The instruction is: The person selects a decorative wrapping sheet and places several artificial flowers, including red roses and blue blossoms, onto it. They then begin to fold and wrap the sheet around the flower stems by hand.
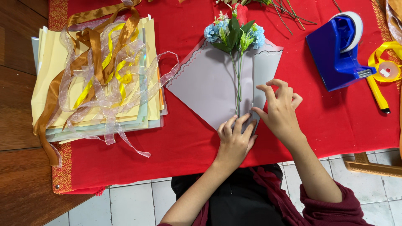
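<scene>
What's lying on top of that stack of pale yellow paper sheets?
A tangle of ribbons, brown satin, yellow and sheer clear ones, lies across the paper stack. The sheets' middle is covered by them, and only edges of the lower greenish sheets show.
</scene>
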